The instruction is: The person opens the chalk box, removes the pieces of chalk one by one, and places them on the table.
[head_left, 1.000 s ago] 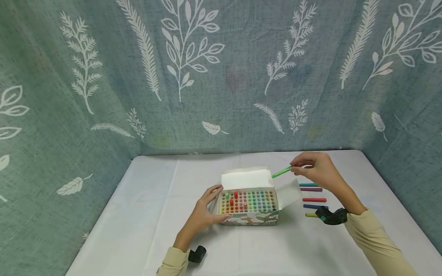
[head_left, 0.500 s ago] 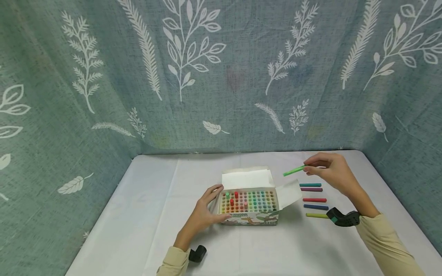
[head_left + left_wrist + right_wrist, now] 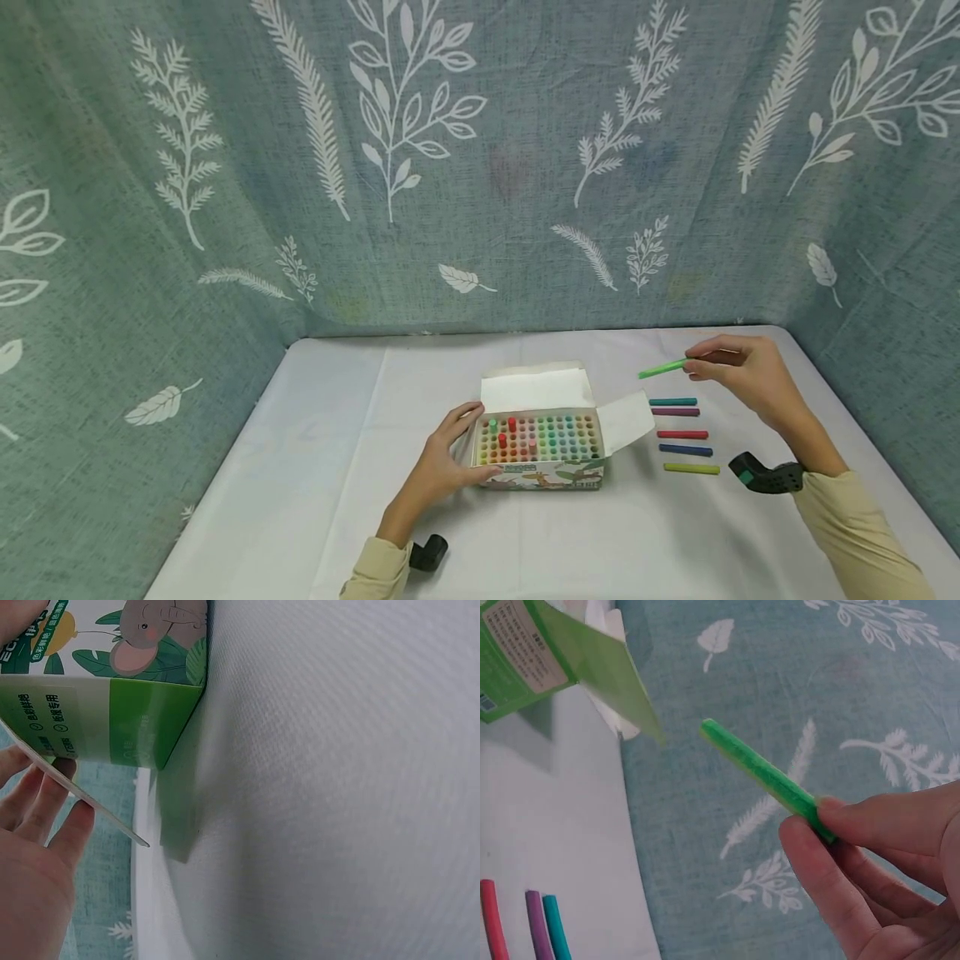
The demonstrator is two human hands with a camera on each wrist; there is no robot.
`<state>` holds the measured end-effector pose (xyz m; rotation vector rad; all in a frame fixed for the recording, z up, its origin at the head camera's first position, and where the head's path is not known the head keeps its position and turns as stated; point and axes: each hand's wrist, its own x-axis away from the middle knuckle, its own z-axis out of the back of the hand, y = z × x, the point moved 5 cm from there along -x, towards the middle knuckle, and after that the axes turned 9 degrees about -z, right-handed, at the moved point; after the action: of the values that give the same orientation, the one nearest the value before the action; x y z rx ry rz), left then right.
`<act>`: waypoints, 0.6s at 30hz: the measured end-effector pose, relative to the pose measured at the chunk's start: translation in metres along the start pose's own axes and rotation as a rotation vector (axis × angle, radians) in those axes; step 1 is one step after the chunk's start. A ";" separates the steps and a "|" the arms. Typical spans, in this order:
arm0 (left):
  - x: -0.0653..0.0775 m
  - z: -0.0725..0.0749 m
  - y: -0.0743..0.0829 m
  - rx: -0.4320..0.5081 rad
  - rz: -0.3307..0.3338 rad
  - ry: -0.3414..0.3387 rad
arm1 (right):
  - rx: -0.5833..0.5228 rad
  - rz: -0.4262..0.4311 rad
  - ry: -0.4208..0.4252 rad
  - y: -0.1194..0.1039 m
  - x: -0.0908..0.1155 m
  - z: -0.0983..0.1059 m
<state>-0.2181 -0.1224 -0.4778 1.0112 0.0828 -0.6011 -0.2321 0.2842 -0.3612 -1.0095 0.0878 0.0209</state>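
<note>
A green chalk stick [image 3: 662, 369] is pinched between the thumb and fingertips of my right hand [image 3: 753, 382], raised above the table right of the box; the right wrist view shows the chalk [image 3: 757, 766] close up. My left hand [image 3: 438, 467] grips the left end of the open chalk box [image 3: 551, 477], thumb at its front and fingers at the back corner. Those fingers [image 3: 71, 829] lie behind a side flap in the left wrist view. The box holds rows of holes, with a few red, pink and green ends standing higher than the rest.
Right of the box lie several chalk sticks in a loose column: teal [image 3: 672, 402], purple [image 3: 675, 412], red [image 3: 682, 434], blue [image 3: 686, 450] and yellow-green [image 3: 692, 469]. The box's right flap [image 3: 626, 422] sticks out towards them. A patterned curtain [image 3: 517, 250] stands behind the white table.
My right hand has moved right with the green chalk stick, away from the box's lid. The yellow-green stick now shows in full. My left hand and the box have stayed put.
</note>
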 end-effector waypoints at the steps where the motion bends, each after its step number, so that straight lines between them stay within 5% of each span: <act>1: 0.000 0.000 0.000 0.002 -0.002 0.000 | -0.002 -0.004 0.001 0.002 0.000 0.002; 18: 0.000 0.000 0.002 0.010 -0.006 -0.001 | -0.071 -0.068 0.018 0.038 0.003 0.020</act>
<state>-0.2171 -0.1213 -0.4764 1.0206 0.0815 -0.6078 -0.2303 0.3212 -0.3830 -1.0836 0.0692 -0.0475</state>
